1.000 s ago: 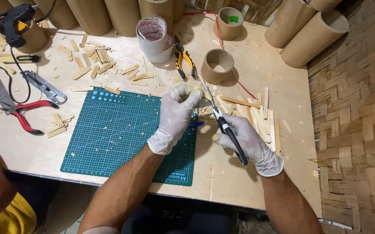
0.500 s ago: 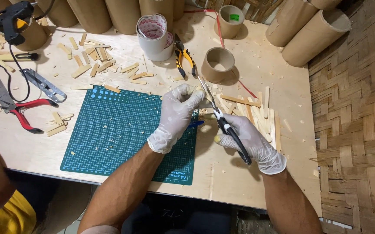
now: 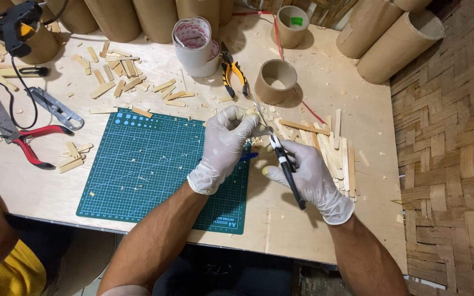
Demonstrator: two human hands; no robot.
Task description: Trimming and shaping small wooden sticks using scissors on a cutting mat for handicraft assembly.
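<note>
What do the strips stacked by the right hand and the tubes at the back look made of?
Strips: likely bamboo or light wood, pale, matt, with lengthwise grain. Tubes: cardboard by the look, brown, dull, with thick hollow walls. Right hand: thin white glove, probably latex or nitrile.

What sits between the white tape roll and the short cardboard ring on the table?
In the head view, yellow-handled pliers lie between the white tape roll and the short cardboard ring, on bare tabletop.

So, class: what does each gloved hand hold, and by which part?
Right hand grips a craft knife by its black handle. Left hand pinches a small wooden piece; where exactly is hidden.
</note>
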